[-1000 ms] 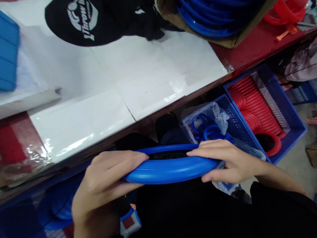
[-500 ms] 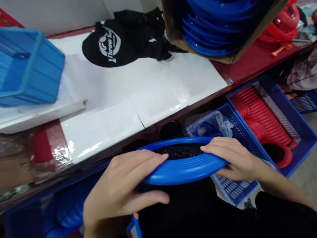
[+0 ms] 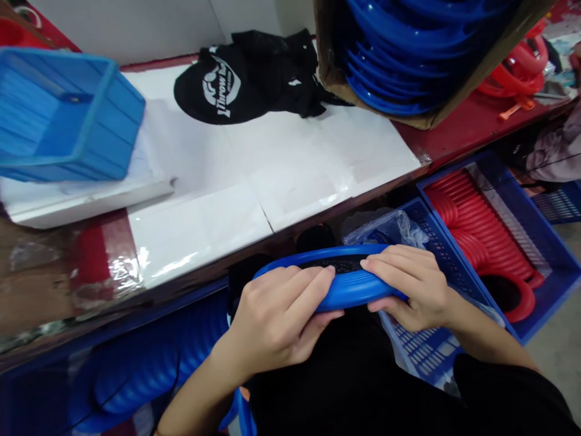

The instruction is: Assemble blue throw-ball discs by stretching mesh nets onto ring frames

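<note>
Close in front of my body, a blue plastic ring (image 3: 358, 289) is tilted so that I see its near rim edge-on. Black mesh fabric (image 3: 347, 263) shows inside its opening. My left hand (image 3: 285, 312) grips the near left part of the rim, fingers over the top and thumb below. On the right side, my right hand (image 3: 413, 287) is closed round the rim the same way, its fingertips reaching over to the black fabric. The ring's lower side and part of its left edge are hidden by my hands.
A white-topped bench (image 3: 290, 157) runs ahead, carrying a blue bin (image 3: 109, 127), black printed fabric pieces (image 3: 245, 82) and a cardboard box (image 3: 333, 79) of blue rings. Below stand a blue crate (image 3: 563, 257) of red rings (image 3: 494, 236) and several blue rings (image 3: 149, 363) at left.
My left hand has slid right along the rim, and its thumb has closed up underneath. My right thumb now shows pressing under the rim. The view has shifted slightly left.
</note>
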`<state>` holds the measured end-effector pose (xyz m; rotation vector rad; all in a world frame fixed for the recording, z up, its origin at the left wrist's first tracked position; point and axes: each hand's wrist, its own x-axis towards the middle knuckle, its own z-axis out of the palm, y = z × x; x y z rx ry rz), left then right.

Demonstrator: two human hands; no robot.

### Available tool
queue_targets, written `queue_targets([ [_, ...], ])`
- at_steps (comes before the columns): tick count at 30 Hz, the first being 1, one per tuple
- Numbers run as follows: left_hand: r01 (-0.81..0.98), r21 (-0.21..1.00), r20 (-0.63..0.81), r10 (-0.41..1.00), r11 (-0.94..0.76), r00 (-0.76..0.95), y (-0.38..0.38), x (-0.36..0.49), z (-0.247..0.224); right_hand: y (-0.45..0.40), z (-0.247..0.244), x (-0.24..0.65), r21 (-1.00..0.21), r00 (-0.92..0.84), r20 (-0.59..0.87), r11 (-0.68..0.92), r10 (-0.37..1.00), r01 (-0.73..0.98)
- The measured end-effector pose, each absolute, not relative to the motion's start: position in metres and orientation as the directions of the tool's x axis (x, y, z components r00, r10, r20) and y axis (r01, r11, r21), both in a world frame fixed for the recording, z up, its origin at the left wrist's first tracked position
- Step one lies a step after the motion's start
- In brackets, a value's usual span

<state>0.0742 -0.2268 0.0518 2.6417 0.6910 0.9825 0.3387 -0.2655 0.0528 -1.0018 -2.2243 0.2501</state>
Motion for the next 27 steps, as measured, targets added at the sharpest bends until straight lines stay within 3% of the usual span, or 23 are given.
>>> queue_targets([
  [4, 0.332, 0.429, 0.549, 0.535, -0.84, 0.642, -0.215, 0.05, 0.056, -0.257, 0.041, 0.354, -0.533, -0.417, 0.558, 0.696, 0.717, 0.481],
  [7, 0.324, 0.662, 0.506, 0.722, -0.676, 0.472, -0.205, 0.016, 0.032, -0.255, 0.006, 0.364, -0.685, -0.187, 0.618, 0.64, 0.763, 0.349],
  [9, 0.271, 0.771, 0.461, 0.8, -0.575, 0.385, -0.202, -0.001, 0.009, -0.255, -0.027, 0.367, -0.783, -0.017, 0.592, 0.58, 0.806, 0.224],
  [11, 0.302, 0.756, 0.513, 0.812, -0.581, 0.277, -0.205, -0.009, -0.006, -0.254, -0.056, 0.366, -0.854, 0.031, 0.504, 0.492, 0.863, 0.167],
  [13, 0.401, 0.686, 0.572, 0.79, -0.608, 0.22, -0.212, -0.008, -0.005, -0.251, -0.069, 0.367, -0.889, -0.001, 0.428, 0.421, 0.904, 0.182],
  [15, 0.487, 0.592, 0.581, 0.759, -0.642, 0.295, -0.22, -0.002, 0.01, -0.246, -0.061, 0.367, -0.877, -0.048, 0.428, 0.428, 0.902, 0.221],
  [18, 0.524, 0.449, 0.542, 0.687, -0.724, 0.484, -0.227, 0.011, 0.043, -0.237, -0.018, 0.361, -0.772, -0.194, 0.518, 0.553, 0.833, 0.314],
  [21, 0.516, 0.361, 0.499, 0.629, -0.777, 0.597, -0.225, 0.021, 0.06, -0.231, 0.029, 0.345, -0.631, -0.491, 0.456, 0.659, 0.742, 0.409],
  [23, 0.491, 0.367, 0.495, 0.613, -0.79, 0.616, -0.221, 0.023, 0.059, -0.228, 0.047, 0.333, -0.574, -0.591, 0.395, 0.691, 0.703, 0.439],
  [27, 0.351, 0.539, 0.461, 0.617, -0.766, 0.638, -0.212, 0.012, 0.037, -0.227, 0.045, 0.329, -0.591, -0.617, 0.349, 0.677, 0.705, 0.439],
])
